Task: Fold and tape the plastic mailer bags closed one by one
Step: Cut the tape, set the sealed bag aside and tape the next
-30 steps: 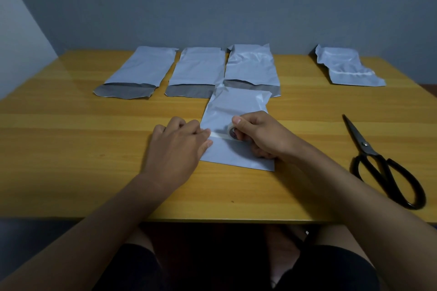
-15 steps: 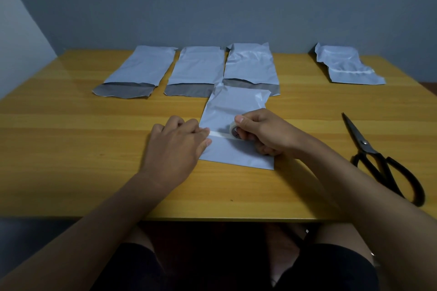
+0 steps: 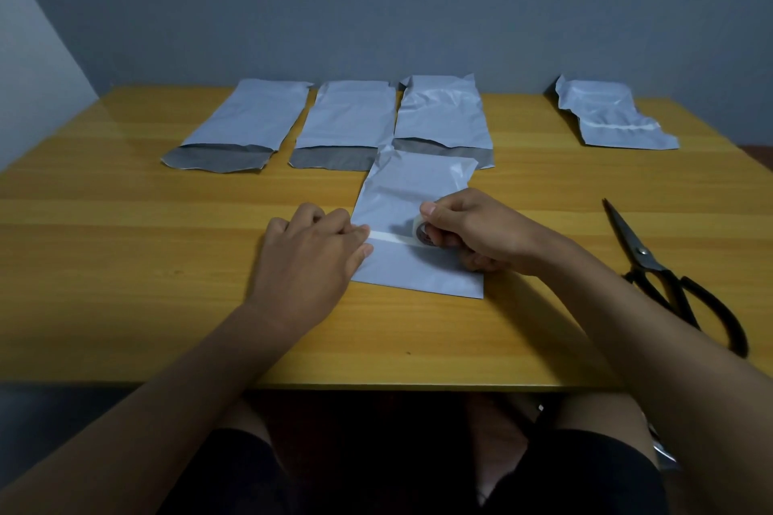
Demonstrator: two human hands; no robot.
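Note:
A folded grey-white mailer bag (image 3: 412, 197) lies flat in the middle of the wooden table (image 3: 125, 247). A strip of white tape (image 3: 391, 237) runs across its fold. My left hand (image 3: 311, 253) presses the tape's left end down at the bag's left edge with its fingertips. My right hand (image 3: 472, 232) grips a small tape roll (image 3: 423, 232) standing on the bag, at the strip's right end. Three unfolded mailers (image 3: 247, 121) (image 3: 347, 117) (image 3: 443, 113) lie in a row behind, flaps open toward me.
A taped, crumpled mailer (image 3: 610, 117) lies at the back right. Black scissors (image 3: 661, 276) rest on the table to the right of my right forearm, blades pointing away. A grey wall stands behind the table. My knees show below the front edge.
My right hand has drawn the tape roll rightward across the bag, lengthening the white strip. My left hand stays pressed on the tape's left end.

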